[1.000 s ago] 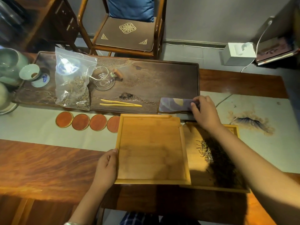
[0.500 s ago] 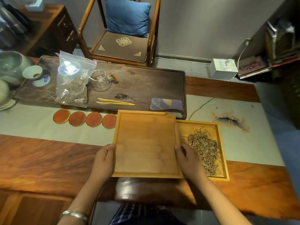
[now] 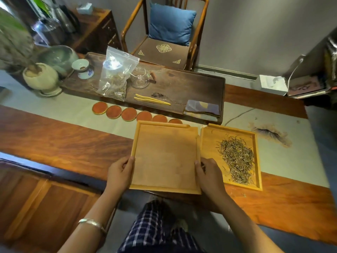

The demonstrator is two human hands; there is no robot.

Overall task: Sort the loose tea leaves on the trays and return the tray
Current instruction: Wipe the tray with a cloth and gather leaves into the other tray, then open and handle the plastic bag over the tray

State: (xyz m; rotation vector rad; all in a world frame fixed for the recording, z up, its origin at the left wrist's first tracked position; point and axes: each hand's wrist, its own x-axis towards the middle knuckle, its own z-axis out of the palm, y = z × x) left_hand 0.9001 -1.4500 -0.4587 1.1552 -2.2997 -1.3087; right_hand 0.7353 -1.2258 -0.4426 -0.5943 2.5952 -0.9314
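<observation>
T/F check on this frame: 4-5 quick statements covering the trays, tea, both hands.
1. Both hands grip the empty tray: left hand on its left edge, right hand on its right edge. True.
2. The loose tea leaves lie in the empty tray. False: they lie in the right tray.
3. The yellow tongs rest on the dark tea board. True.
4. The plastic bag lies in the right tray. False: it stands on the dark tea board.

Honey-yellow trays (image 3: 165, 157); 6 orange-red coasters (image 3: 128, 114); blue cushion (image 3: 170, 25)
</observation>
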